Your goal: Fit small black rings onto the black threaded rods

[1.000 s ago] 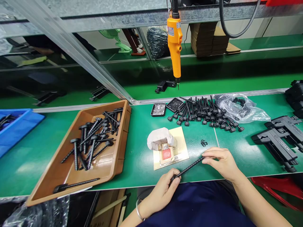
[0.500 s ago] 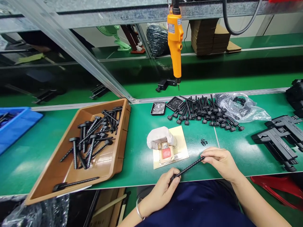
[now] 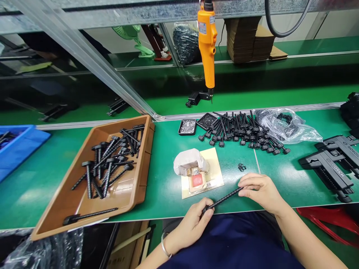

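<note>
**Held item:** one long black ribbed screw (image 3: 224,200), lying slantwise between the hands, just behind the front edge of the green bench mat (image 3: 165,186).

**Left hand** (image 3: 192,226): fingers curled closed around the near end; the screw's head is mostly hidden there, so its exact shape is hard to judge. A silver bangle (image 3: 165,247) sits on the wrist.

**Right hand** (image 3: 260,191): thumb and fingers nearly closed, pinching the far end of the shaft.

**Nearest the hands:** a small cluster of black O-rings (image 3: 241,167); a cream card (image 3: 214,183) bearing a white wrapped packet (image 3: 189,161).

**Further along the bench:** rows of black screws (image 3: 238,130); a black tray of silver fasteners (image 3: 187,127); a black tray of small dark parts (image 3: 206,121); a clear plastic bag (image 3: 291,129); black BOSCH-marked plastic housings (image 3: 327,168).

**Left of the hands:** a brown plastic tray (image 3: 147,149) holding loose black screws (image 3: 108,168); a blue plastic bin (image 3: 25,140).

**Overhead:** an orange electric screwdriver (image 3: 206,45), hanging clear of the bench.
</note>
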The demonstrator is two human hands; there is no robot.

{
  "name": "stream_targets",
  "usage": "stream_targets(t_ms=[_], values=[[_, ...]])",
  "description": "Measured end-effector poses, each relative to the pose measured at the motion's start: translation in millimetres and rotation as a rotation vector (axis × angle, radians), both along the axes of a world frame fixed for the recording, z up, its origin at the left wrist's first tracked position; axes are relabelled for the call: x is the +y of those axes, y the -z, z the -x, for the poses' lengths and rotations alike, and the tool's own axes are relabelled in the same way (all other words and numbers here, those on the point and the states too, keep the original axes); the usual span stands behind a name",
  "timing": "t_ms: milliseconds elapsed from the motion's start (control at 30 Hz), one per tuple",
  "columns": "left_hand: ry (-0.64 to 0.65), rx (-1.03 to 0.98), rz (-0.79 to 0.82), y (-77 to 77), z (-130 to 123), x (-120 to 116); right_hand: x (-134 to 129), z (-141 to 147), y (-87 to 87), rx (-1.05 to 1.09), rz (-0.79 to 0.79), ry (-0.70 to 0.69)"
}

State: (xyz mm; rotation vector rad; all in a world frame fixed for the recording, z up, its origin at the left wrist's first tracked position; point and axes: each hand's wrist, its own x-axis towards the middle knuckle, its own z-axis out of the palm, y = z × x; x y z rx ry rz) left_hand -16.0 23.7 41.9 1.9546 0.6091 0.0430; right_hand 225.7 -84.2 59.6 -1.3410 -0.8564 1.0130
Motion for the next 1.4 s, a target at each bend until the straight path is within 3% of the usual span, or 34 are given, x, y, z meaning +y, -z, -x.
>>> stream_targets(t_ms=[200, 467, 700, 1033, 1300, 1400], values=[[-0.044, -0.001, 0.104, -2.6, 0.3, 0.9, 6.2, 22.5, 7.4, 0.172, -0.003, -0.037], [-0.079, -0.080, 0.411, -5.4, -3.1, -3.7, 4.7, 10.1, 2.6, 0.284, 0.023, 0.030], [-0.118, -0.158, 0.606, -3.6, -6.8, -6.3, 14.4, 64.8, 4.5, 0.417, 0.098, -0.123], [-0.150, -0.194, 0.624, -0.9, -5.7, -4.8, 11.6, 21.4, 11.2, 0.413, 0.018, 0.135], [-0.102, -0.168, 0.598, -1.2, -5.0, -6.8, 14.9, 71.4, 15.6, 0.405, 0.086, -0.124], [-0.087, -0.171, 0.606, -0.7, -4.2, -8.1, 14.9, 73.1, 18.8, 0.380, 0.088, -0.160]])
